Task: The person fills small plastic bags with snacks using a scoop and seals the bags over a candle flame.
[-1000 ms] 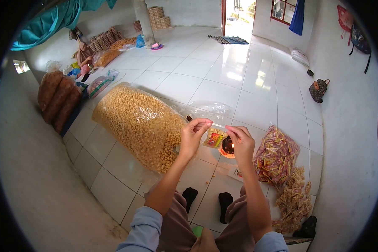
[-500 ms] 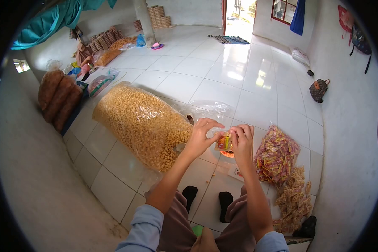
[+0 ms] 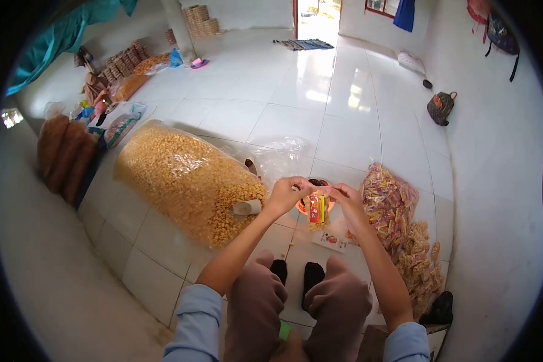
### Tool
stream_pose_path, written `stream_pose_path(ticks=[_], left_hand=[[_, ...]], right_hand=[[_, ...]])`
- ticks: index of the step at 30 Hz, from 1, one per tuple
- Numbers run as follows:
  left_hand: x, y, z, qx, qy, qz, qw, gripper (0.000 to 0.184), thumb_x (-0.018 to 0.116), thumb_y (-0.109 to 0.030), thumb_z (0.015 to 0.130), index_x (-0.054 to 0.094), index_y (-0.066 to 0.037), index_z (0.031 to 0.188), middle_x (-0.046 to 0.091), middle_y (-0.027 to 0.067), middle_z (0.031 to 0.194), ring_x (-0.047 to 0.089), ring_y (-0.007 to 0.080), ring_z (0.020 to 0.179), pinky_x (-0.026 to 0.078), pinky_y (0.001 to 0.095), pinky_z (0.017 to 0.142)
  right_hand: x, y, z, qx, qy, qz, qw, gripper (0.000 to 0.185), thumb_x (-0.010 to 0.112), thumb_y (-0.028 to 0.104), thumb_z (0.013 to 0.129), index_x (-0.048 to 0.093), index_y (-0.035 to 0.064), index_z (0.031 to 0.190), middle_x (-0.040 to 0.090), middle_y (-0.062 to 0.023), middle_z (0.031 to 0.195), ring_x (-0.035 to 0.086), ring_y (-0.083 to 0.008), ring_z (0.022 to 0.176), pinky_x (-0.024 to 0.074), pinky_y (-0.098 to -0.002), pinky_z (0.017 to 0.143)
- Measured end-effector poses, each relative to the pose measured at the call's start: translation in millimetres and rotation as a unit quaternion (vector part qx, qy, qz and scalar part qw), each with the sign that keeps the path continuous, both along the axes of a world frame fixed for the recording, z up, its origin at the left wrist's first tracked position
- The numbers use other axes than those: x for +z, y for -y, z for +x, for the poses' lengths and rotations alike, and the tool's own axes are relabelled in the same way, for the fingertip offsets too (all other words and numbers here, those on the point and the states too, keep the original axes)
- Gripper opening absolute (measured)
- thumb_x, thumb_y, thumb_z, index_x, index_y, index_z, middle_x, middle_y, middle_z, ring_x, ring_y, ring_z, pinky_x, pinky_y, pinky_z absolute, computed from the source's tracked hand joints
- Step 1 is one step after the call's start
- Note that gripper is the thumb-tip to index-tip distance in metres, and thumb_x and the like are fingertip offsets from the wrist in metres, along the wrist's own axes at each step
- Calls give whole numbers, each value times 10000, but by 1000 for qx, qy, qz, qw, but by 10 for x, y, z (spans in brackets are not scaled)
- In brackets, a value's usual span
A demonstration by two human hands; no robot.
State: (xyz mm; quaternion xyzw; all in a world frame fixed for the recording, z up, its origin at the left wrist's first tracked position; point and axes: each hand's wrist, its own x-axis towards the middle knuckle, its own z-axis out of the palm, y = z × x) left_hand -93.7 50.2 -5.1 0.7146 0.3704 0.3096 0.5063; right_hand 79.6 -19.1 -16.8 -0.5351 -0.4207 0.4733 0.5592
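A small clear snack packet (image 3: 317, 209) with a red and yellow label hangs from my fingers, yellowish pieces showing at its bottom. My left hand (image 3: 288, 194) pinches its top edge on one side. On the other side, my right hand (image 3: 345, 199) pinches the same edge. Partly hidden behind the packet is a round orange thing with dark contents (image 3: 301, 206). Left of my hands lies a large clear bag of yellow puffed snacks (image 3: 181, 175), its near end open, with a white scoop or cup (image 3: 246, 207) in it.
At right stand a bag of red-yellow sachets (image 3: 387, 202) and a pile of filled packets (image 3: 421, 259). A printed white card or box (image 3: 332, 240) lies on the tiles. Brown sacks (image 3: 66, 157) lean at left. Another person (image 3: 96, 90) sits at the far left.
The packet has come lower in view and hangs straighter, with its filling now visible. Both hands have drawn together along its top edge. The camera view has shifted.
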Motion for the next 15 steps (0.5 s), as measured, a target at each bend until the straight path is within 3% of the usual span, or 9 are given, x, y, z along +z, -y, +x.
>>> stream_pose_path(ticks=[4,6,10,15], left_hand=[[-606,-103,198,-13,4,-111,994,153,605,-129,792,642,9,850,626,29,784,534,69,772,416,237,745],[-1188,-141,297,34,66,-162,984,156,624,-146,776,651,-1,827,622,23,749,542,69,696,435,214,650],[-1946,-161,409,71,77,-294,950,135,593,-138,808,645,-24,861,607,-3,784,518,62,747,401,215,714],[-2468,-264,458,71,70,-332,938,143,599,-155,804,644,-30,857,599,-11,759,501,47,713,388,200,677]], right_hand=[[-608,-107,159,-41,-64,-70,995,205,605,179,805,606,-11,882,589,-38,793,534,-97,743,426,-229,706],[-966,-157,170,-54,-95,-105,988,202,614,170,797,606,-16,876,589,-38,806,532,-94,735,428,-223,705],[-1684,-244,191,-92,-152,-165,970,192,609,154,803,588,-19,882,592,-42,828,547,-92,754,436,-220,713],[-2307,-354,245,-105,-197,-218,950,182,607,136,806,573,-15,902,592,-48,841,564,-97,765,450,-219,723]])
